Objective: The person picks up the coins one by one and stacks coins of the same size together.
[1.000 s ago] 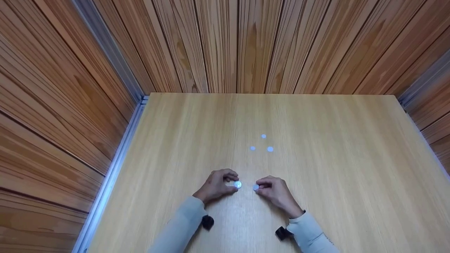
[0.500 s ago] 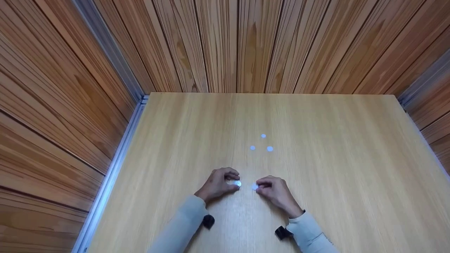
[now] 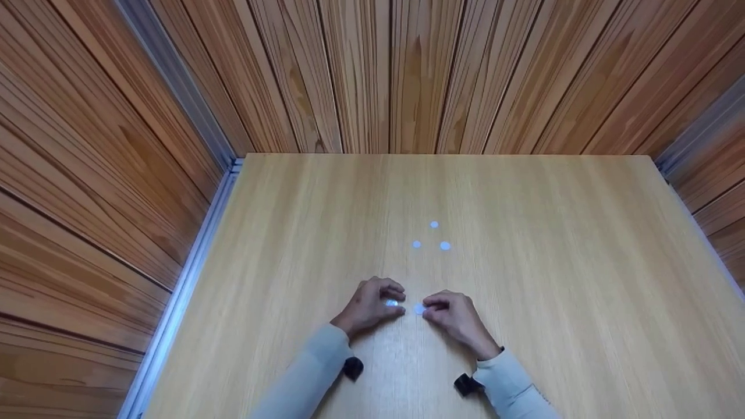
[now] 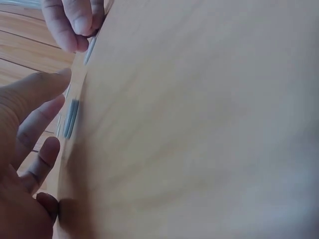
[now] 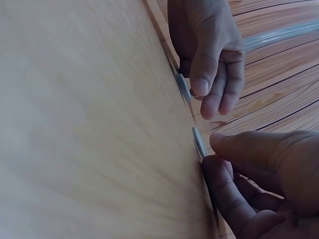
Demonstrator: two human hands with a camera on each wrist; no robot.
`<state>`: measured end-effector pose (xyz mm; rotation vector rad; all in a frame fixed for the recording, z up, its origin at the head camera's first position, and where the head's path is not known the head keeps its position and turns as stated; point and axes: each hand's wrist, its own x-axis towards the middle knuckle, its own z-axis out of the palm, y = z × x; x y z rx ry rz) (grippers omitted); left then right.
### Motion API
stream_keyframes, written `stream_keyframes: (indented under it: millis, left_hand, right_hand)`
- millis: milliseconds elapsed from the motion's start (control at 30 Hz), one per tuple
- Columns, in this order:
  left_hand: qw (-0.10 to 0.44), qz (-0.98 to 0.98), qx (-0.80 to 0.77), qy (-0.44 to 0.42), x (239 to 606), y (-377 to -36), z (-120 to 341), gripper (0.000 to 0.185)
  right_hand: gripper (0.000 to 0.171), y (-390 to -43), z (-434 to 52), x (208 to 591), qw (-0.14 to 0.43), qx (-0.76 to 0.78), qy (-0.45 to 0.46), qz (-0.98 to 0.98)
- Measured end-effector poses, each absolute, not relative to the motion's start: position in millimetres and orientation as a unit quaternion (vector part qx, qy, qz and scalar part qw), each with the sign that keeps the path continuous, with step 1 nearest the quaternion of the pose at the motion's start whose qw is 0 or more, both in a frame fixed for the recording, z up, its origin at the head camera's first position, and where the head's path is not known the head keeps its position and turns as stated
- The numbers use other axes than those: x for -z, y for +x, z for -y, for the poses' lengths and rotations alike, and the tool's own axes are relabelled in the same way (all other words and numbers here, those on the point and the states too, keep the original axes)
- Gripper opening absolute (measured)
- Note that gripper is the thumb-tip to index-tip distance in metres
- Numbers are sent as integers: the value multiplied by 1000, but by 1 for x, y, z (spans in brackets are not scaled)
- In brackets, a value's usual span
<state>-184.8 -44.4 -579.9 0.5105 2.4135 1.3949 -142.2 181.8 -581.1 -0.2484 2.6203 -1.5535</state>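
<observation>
Two silvery coins [image 4: 71,119], one on the other, lie flat on the wooden table [image 3: 553,262]. Over them is my left hand [image 3: 366,305], its thumb and fingers parted, with gaps to the coins in the left wrist view. The head view shows the stacked pair in the space between thumb and fingers. Just to the right, my right hand [image 3: 457,317] pinches the near edge of a single flat coin [image 5: 198,142] between thumb and forefinger. Most of that coin sticks out toward the stack. The right hand's other fingers are curled under.
Farther back on the table lie three more coins: a left one [image 3: 417,244], a right one [image 3: 445,245] and the farthest [image 3: 434,224]. Wood-plank walls [image 3: 361,75] stand behind and at the sides. A metal rail [image 3: 180,302] runs along the table's left edge.
My left hand has shifted right and spread its fingers, so the stacked coins now sit deeper between thumb and fingers. The right hand's coin sticks out slightly farther left; that hand has barely moved.
</observation>
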Motion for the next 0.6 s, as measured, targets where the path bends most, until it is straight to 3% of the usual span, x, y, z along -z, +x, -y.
stream_keyframes:
  millis: [600]
  left_hand:
    - [124, -852, -473, 187, 583, -179, 30, 27]
  right_hand:
    - [14, -144, -183, 582, 46, 519, -86, -849]
